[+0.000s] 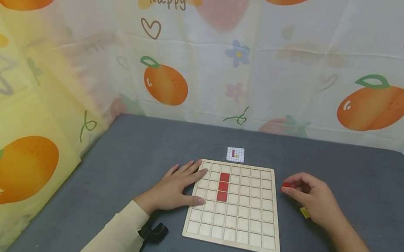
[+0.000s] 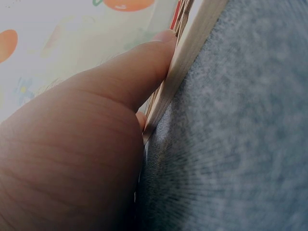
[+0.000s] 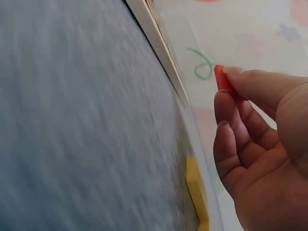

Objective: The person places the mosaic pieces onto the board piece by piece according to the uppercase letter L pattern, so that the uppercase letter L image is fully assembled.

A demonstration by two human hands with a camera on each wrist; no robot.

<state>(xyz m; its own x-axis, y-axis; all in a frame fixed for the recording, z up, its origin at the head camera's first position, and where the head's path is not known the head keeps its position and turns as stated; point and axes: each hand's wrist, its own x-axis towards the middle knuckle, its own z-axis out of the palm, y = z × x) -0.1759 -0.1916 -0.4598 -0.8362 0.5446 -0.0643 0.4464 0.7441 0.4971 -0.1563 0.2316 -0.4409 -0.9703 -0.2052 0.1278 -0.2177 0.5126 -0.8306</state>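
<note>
A light wooden grid board (image 1: 232, 235) lies on the table, with red square tiles (image 1: 223, 186) in three neighbouring cells of one column. My left hand (image 1: 175, 188) rests on the board's left edge, fingers spread; in the left wrist view the thumb (image 2: 144, 67) touches the rim. To the right of the board, my right hand (image 1: 311, 196) pinches a small red tile (image 3: 222, 79) between thumb and fingertips, apart from the board. Beneath that hand are yellow pieces (image 1: 305, 212), partly hidden by it in the head view.
A small printed card (image 1: 235, 154) with a grid pattern lies just behind the board. The dark grey table (image 1: 168, 138) ends at a fruit-patterned cloth (image 1: 205, 56) behind and to the left. A black strap (image 1: 153, 233) sits on each wrist.
</note>
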